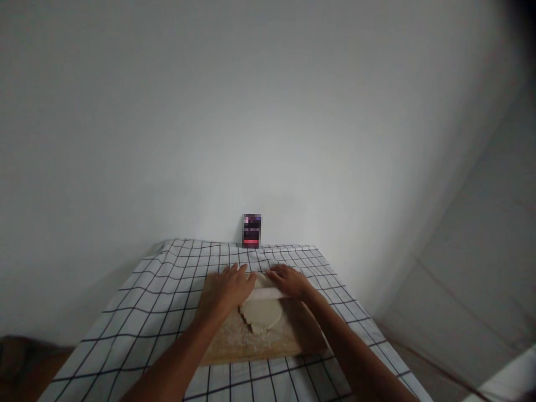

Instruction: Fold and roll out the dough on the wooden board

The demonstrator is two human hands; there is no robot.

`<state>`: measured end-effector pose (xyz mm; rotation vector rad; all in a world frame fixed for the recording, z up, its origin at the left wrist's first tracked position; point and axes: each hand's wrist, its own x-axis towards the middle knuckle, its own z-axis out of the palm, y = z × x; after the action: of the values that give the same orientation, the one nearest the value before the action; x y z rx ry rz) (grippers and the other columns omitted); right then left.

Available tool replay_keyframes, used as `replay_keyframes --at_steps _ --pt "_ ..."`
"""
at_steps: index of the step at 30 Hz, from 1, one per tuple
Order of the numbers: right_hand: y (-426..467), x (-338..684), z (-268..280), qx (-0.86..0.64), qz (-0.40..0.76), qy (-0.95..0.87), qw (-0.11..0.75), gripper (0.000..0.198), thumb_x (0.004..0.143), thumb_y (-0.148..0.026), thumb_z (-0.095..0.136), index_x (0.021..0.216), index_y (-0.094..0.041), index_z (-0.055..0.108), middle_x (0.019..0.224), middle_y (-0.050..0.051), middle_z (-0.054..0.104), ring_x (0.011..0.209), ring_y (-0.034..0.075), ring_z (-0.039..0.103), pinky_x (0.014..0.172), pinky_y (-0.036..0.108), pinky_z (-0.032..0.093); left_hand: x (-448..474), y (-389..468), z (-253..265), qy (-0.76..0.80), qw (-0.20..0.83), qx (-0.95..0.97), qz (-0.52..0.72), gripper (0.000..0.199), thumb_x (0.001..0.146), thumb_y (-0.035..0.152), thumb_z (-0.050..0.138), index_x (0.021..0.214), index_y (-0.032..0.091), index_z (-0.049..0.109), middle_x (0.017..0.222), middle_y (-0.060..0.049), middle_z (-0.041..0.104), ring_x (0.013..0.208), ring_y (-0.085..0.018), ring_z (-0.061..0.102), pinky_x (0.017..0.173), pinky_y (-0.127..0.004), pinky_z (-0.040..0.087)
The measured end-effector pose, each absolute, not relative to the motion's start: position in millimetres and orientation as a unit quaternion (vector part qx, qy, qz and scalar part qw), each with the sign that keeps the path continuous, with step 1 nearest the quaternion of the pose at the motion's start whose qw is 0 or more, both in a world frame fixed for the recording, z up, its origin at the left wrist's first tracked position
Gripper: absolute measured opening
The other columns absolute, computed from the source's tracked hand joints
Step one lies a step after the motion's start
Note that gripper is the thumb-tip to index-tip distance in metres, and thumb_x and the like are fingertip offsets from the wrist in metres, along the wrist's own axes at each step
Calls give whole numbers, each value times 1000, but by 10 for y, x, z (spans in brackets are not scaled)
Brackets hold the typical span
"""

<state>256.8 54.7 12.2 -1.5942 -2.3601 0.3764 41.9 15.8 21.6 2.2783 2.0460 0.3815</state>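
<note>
A pale rolling pin [264, 293] lies crosswise over a flat sheet of dough [263, 314]. My left hand [235, 286] is over the pin's left end, its thumb toward the middle and its fingers pointing away from me. At the right end, my right hand [290, 281] bends over the pin, hiding that end. Dough shows both beyond the pin and on the near side, where its left edge looks ragged. Under it is a wooden board [234, 349] dusted with flour.
A white tablecloth with dark checks [138, 312] covers the table. At its far edge a small dark upright object with a pixelated face [252, 230] leans by the pale wall [268, 139]. Something dark [20, 357] is at the lower left, beyond the table.
</note>
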Motion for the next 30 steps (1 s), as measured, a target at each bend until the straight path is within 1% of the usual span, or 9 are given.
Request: replay_keyframes --at_steps 2,5,8,11,17,20,25,27,30 --pt "522 2571 94 -559 120 -810 131 52 116 -54 41 144 -23 72 155 12 67 148 30 58 123 45 45 440 134 189 678 31 724 121 55 110 52 40 143 21 71 147 -16 73 136 -37 68 118 -59 50" --pt "251 2638 -24 -545 73 -822 148 45 116 -49 42 142 -28 73 158 10 65 154 29 52 125 48 44 456 -54 32 651 -18 741 162 52 109 50 43 146 25 71 154 -12 70 144 -35 62 125 -58 44" --pt "10 2716 -138 -521 32 -832 190 45 117 -47 38 135 -28 75 154 9 67 149 29 56 124 50 45 458 -172 -91 619 -38 762 187 50 108 48 46 148 30 71 158 -8 68 149 -34 58 130 -56 38" --pt "77 2731 -142 -511 38 -835 199 47 118 -46 34 136 -28 74 150 11 71 144 28 60 121 47 49 467 -48 -55 630 -18 758 168 50 108 48 46 144 26 73 154 -11 70 144 -34 62 126 -53 43" --pt "492 2613 37 -562 92 -808 152 52 119 -50 33 139 -25 73 150 9 70 143 26 62 119 42 50 501 234 139 675 22 723 147 53 110 51 43 145 21 70 153 -12 71 142 -32 63 121 -48 48" --pt "313 2628 0 -551 73 -816 159 51 119 -49 33 140 -25 73 150 10 70 148 27 57 122 45 47 509 43 62 658 7 737 155 52 110 49 44 146 23 71 153 -12 71 144 -33 62 124 -50 45" --pt "-185 2744 -142 -534 11 -824 188 47 117 -49 38 145 -29 69 159 11 64 157 32 47 125 56 43 522 -315 -141 630 -20 751 196 48 109 51 50 147 32 71 161 -7 65 154 -36 52 132 -62 34" --pt "-189 2749 -126 -537 12 -822 190 47 117 -48 38 145 -28 69 159 12 64 156 32 49 124 55 44 537 -298 -116 630 -15 751 197 46 109 50 50 145 31 72 160 -8 66 152 -36 54 130 -62 36" --pt "74 2698 -43 -533 43 -825 181 48 118 -46 35 141 -26 72 152 12 69 149 28 57 122 48 48 560 -103 34 648 -1 743 169 45 110 48 48 139 27 75 153 -12 71 145 -35 60 126 -59 42"
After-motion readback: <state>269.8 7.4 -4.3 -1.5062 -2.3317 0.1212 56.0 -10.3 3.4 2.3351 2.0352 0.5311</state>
